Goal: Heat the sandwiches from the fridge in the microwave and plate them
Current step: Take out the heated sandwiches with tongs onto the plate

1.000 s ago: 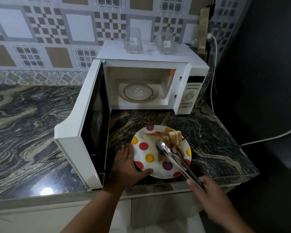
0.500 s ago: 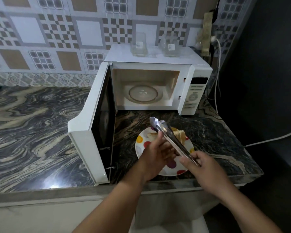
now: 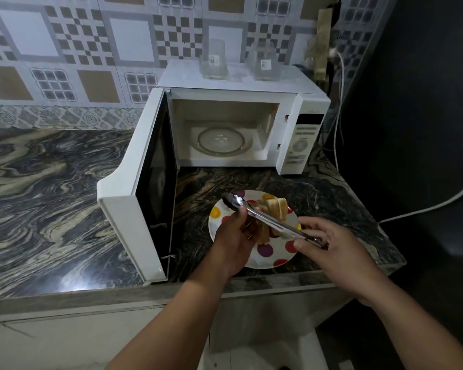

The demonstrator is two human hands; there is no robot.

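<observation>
A white plate with coloured dots (image 3: 280,262) sits on the marble counter in front of the open microwave (image 3: 300,124). Toasted sandwiches (image 3: 277,206) lie on its far side. Metal tongs (image 3: 270,218) hover over the plate with nothing in their jaws and their tips pointing to the far left. My left hand (image 3: 234,239) grips the tongs near the tips. My right hand (image 3: 332,252) pinches their handle end. The microwave cavity holds only its glass turntable (image 3: 221,141).
The microwave door (image 3: 126,201) stands swung out to the left of the plate. Two clear glass containers (image 3: 214,60) sit on top of the microwave. White cables (image 3: 340,84) run down the right side. The counter edge (image 3: 278,283) lies just below the plate.
The tongs have lifted off the sandwiches. My left hand left the plate rim and took hold of the tongs near the tips. My right hand slid back to the handle end.
</observation>
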